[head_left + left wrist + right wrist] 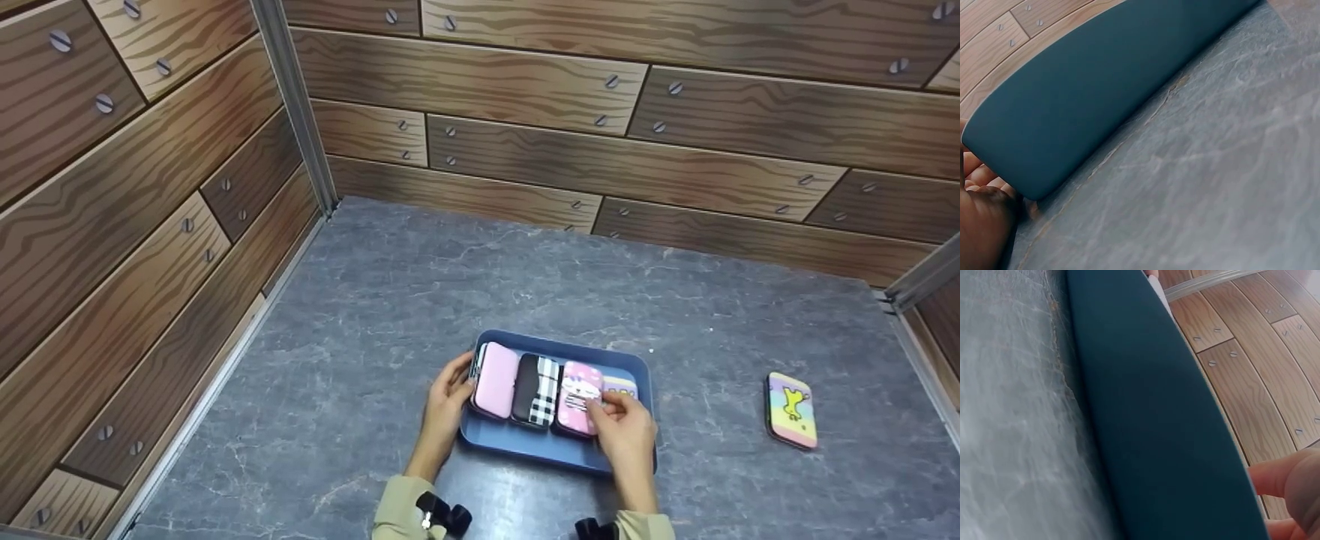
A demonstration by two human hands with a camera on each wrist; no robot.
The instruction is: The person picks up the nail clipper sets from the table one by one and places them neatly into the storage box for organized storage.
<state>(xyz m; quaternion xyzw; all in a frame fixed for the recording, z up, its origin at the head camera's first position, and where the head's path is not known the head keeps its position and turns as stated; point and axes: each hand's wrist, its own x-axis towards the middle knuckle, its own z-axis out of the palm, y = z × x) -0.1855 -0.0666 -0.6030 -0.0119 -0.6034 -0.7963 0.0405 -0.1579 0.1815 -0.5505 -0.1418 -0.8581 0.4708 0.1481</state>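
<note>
A blue tray lies on the floor in the head view, with several small flat cases in a row inside it. From the left come a plain pink case, a black case with a checked side, a pink case with a cartoon face and a partly covered striped case. My left hand grips the tray's left side; the left wrist view has its fingers at the tray corner. With thumb and fingers, my right hand pinches the cartoon pink case's right edge.
Apart from the tray, a rainbow-striped case with a yellow animal lies to the right on the grey marbled floor. Wood-patterned walls rise at the back and left, joined by a metal corner post.
</note>
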